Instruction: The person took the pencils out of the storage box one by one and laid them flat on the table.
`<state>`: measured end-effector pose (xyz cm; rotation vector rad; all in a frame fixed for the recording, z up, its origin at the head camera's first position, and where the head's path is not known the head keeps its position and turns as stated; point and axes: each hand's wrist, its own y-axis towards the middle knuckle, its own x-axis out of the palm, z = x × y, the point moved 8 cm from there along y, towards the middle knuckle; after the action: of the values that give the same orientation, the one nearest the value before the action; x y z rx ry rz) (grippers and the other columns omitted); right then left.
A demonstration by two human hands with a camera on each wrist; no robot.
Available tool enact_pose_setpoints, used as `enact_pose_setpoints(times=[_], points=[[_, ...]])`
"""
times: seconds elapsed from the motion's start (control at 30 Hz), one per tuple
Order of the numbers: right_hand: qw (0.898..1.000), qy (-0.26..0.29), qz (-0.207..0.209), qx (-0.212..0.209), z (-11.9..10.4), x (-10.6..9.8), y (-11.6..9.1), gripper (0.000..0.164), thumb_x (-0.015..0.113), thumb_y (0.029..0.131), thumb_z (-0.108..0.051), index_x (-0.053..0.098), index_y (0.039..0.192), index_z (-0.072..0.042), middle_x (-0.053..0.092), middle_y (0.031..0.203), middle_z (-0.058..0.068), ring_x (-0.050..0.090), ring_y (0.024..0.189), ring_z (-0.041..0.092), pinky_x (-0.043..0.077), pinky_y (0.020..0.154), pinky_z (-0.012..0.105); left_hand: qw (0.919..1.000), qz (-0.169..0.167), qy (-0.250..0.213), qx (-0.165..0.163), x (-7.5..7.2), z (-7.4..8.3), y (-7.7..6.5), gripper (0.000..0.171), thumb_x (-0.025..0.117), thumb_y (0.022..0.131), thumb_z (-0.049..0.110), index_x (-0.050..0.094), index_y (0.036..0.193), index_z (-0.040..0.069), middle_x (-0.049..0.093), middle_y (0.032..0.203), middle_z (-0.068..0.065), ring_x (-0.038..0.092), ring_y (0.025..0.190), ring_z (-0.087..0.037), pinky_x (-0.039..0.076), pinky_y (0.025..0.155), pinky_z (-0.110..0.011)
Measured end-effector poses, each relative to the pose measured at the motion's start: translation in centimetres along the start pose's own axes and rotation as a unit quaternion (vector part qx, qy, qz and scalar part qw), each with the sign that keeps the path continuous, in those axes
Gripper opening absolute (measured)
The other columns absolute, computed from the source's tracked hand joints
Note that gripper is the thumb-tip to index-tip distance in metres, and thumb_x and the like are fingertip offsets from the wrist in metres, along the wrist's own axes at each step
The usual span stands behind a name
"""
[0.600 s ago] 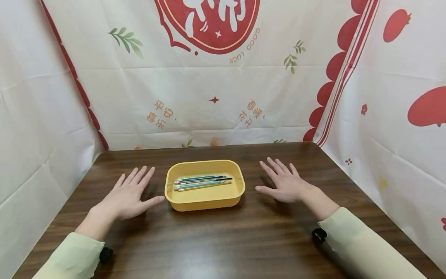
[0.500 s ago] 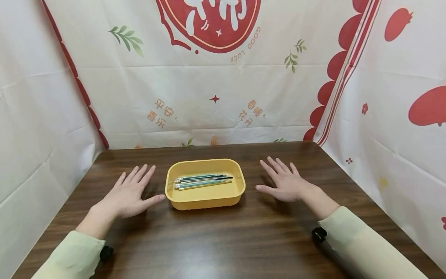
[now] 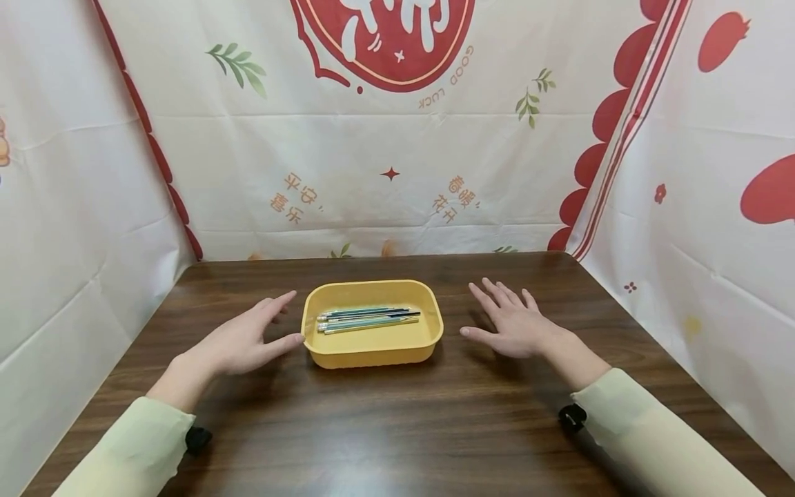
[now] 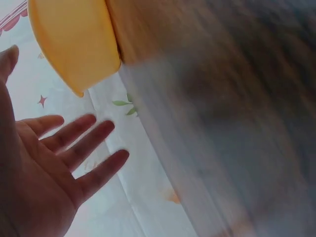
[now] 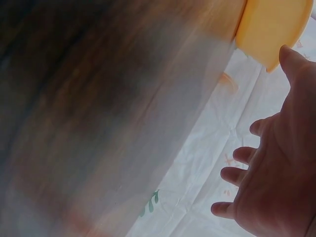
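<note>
A yellow rectangular tray with rounded corners sits on the table, and several pencils in green and dark tones lie in it, eraser ends to the left. Just left of the tray is my left hand, turned on its side with the palm facing the tray and the thumb tip right at its rim. To the right, apart from the tray, my right hand hovers palm down with fingers spread. Both wrist views show the tray's outer wall beyond bare fingers; neither hand holds anything.
The dark wood table has its far edge against a white printed cloth. More cloth hangs along the left and right sides. A black band shows under the right sleeve cuff.
My left hand has rotated from palm down to palm facing the tray and shifted toward it. The right hand holds its pose. The head view has turned slightly left.
</note>
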<state>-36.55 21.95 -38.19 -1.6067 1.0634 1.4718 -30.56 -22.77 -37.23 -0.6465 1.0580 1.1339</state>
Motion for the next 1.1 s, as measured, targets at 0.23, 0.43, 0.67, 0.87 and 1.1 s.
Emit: enact_pose_setpoints(times=[0.23,0.43,0.67,0.87,1.1], points=[[1.0,0.003,0.004,-0.005,-0.1,0.1,-0.2,0.1,0.051,0.104,-0.079,0.021,0.178,-0.019,0.021,0.182,0.022,0.028,0.164,0.052,0.013,0.125,0.083,0.9994,-0.027,-0.017,0.011,1.5,1.0,2.1,0.107,0.061,0.099,0.079,0.025,0.176,0.014,0.061,0.146,-0.008,0.069,0.121,-0.021,0.057,0.103,-0.051],[1.0,-0.001,0.005,-0.007,-0.1,0.2,-0.3,0.1,0.051,0.104,-0.078,0.021,0.178,-0.018,0.023,0.181,0.022,0.032,0.161,0.053,0.014,0.124,0.083,0.9982,-0.058,0.003,-0.018,2.8,1.4,3.2,0.117,0.056,0.095,0.087,0.012,0.179,0.018,0.04,0.172,-0.025,0.061,0.143,-0.042,0.052,0.113,-0.061],[1.0,-0.003,0.002,-0.005,0.0,-0.1,-0.1,0.101,0.05,0.103,-0.08,0.019,0.178,-0.019,0.021,0.182,0.021,0.031,0.162,0.053,0.013,0.125,0.082,0.9965,-0.066,0.02,-0.046,3.4,1.5,4.0,0.127,0.055,0.09,0.093,0.006,0.179,0.016,0.03,0.176,-0.032,0.053,0.148,-0.055,0.048,0.116,-0.068],[1.0,-0.004,0.001,-0.006,0.0,-0.1,0.0,0.101,0.05,0.104,-0.08,0.019,0.178,-0.019,0.021,0.182,0.021,0.031,0.162,0.052,0.013,0.126,0.082,0.9951,-0.082,0.016,-0.053,3.9,1.6,4.2,0.131,0.056,0.089,0.094,0.002,0.179,0.016,0.025,0.177,-0.033,0.043,0.156,-0.055,0.043,0.12,-0.068],[1.0,-0.008,0.004,-0.008,-0.3,-0.4,0.3,0.103,0.049,0.102,-0.082,0.019,0.178,-0.019,0.022,0.182,0.02,0.032,0.162,0.051,0.014,0.126,0.081,0.9926,-0.104,-0.045,-0.042,4.4,1.9,4.1,0.139,0.065,0.089,0.089,-0.011,0.177,0.013,0.015,0.182,-0.027,0.03,0.165,-0.047,0.033,0.13,-0.064]])
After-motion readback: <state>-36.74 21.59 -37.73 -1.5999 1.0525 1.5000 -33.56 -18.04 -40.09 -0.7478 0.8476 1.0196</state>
